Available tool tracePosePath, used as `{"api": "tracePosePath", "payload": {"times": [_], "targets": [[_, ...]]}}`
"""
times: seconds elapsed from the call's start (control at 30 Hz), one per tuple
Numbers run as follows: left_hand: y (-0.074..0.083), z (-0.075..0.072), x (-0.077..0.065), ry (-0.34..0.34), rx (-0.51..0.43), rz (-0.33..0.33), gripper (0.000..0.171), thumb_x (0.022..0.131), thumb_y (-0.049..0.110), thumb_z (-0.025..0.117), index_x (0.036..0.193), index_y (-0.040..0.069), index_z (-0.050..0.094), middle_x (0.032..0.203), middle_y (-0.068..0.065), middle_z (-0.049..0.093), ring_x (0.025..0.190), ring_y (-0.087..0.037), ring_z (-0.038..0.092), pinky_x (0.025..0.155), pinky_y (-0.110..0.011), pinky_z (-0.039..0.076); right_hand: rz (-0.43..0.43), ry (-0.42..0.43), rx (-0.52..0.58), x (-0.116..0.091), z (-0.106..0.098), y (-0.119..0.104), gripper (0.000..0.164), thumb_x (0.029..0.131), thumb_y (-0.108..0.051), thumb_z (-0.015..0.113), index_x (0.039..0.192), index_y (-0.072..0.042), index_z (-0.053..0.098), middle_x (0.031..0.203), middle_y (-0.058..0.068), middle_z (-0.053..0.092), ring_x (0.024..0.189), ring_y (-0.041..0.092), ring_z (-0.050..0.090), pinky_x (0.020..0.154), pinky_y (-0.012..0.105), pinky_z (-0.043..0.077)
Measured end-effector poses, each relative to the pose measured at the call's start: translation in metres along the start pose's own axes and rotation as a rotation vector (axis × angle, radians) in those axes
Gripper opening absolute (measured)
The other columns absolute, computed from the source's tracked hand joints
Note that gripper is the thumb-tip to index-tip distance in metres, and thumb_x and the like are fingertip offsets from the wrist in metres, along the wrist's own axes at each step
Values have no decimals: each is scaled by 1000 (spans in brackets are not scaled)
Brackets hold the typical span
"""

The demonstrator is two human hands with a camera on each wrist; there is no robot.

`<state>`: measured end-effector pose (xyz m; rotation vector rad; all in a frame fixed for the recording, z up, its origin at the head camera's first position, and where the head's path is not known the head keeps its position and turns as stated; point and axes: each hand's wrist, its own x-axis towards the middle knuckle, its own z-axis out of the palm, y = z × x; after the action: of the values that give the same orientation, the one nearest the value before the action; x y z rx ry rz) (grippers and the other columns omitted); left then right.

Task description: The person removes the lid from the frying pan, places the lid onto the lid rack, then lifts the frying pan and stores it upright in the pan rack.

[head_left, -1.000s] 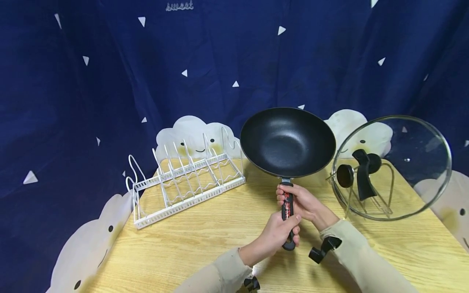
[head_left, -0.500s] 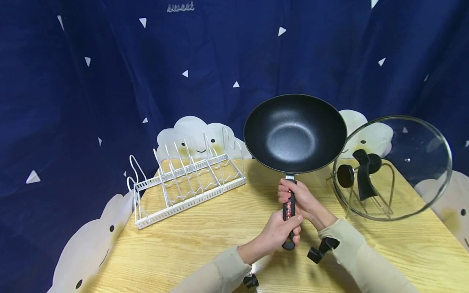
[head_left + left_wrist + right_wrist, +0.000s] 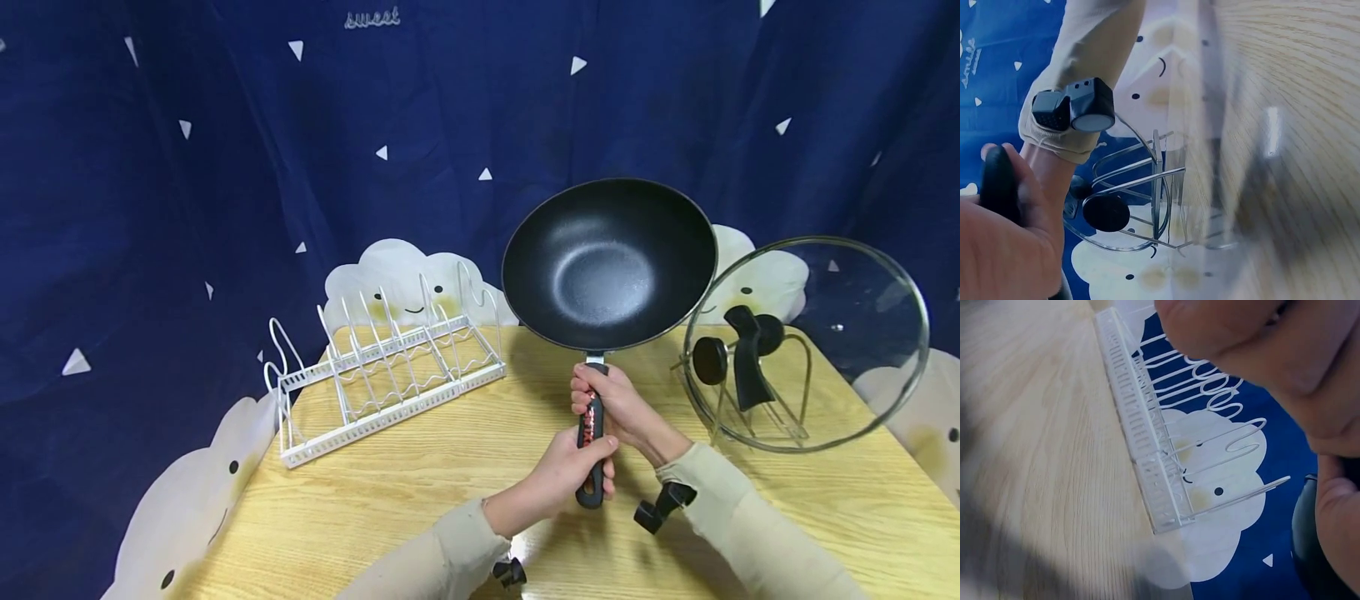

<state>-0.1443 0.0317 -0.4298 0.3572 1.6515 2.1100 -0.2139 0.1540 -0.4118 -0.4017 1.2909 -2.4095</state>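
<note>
A black frying pan [image 3: 603, 267], deep and wok-like, is held up above the table with its inside tilted toward me. My right hand [image 3: 618, 406] grips its black handle [image 3: 592, 425] just below the metal neck. Lower on the same handle, my left hand [image 3: 566, 467] wraps round near the hanging-hole end, thumb across the top. In the left wrist view my left hand [image 3: 1010, 250] is close up, with the handle's dark end [image 3: 999, 184] beside it. Curled fingers of my right hand [image 3: 1272, 356] fill the right wrist view's upper right corner.
A white wire rack [image 3: 390, 387] with upright dividers stands on the wooden table [image 3: 420, 508] to the left. At right, a glass lid [image 3: 847, 333] leans in a metal wire stand [image 3: 806, 392], close to the pan's right rim. A blue curtain [image 3: 450, 100] hangs behind.
The pan has risen and shifted slightly right, its inside tipping further toward me. Both hands keep their hold on the handle. Rack and lid stay put.
</note>
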Motion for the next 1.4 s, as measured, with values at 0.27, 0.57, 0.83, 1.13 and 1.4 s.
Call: {"api": "tracePosePath", "payload": {"times": [0.27, 0.57, 0.83, 1.13, 1.4], "targets": [[-7, 9, 4, 177, 16, -30, 13, 85, 11, 61, 80, 10, 49, 53, 1, 46, 37, -7, 44, 36, -23, 40, -2, 53, -160, 3, -4, 3, 23, 103, -15, 39, 82, -7, 41, 66, -4, 44, 53, 6, 46, 51, 20, 44], [-13, 14, 9, 305, 38, -8, 24, 81, 9, 64, 66, 11, 46, 44, 3, 38, 31, -7, 35, 31, -24, 35, -20, 93, -284, 4, 3, 2, 26, 102, -20, 44, 81, -5, 40, 65, -2, 43, 52, 9, 47, 52, 22, 46], [-13, 15, 14, 377, 15, -107, 21, 77, 11, 62, 63, 11, 48, 41, 3, 38, 30, -8, 35, 31, -23, 34, -31, 157, -465, 7, 12, 0, 31, 101, -19, 46, 75, -2, 42, 62, 2, 45, 50, 12, 49, 50, 24, 47], [-18, 14, 16, 399, -50, -18, 22, 76, 5, 54, 57, 12, 43, 36, 3, 31, 27, -8, 31, 28, -23, 31, 7, 135, -556, 8, 23, -6, 30, 101, -18, 42, 77, 0, 44, 61, 4, 48, 50, 13, 52, 51, 26, 49], [-18, 5, 11, 343, -75, 16, 27, 77, 5, 56, 55, 12, 43, 36, 3, 30, 27, -8, 31, 27, -24, 31, 16, 95, -500, 12, 22, -3, 29, 101, -15, 42, 77, 1, 45, 62, 6, 50, 53, 15, 55, 55, 28, 51]]}}
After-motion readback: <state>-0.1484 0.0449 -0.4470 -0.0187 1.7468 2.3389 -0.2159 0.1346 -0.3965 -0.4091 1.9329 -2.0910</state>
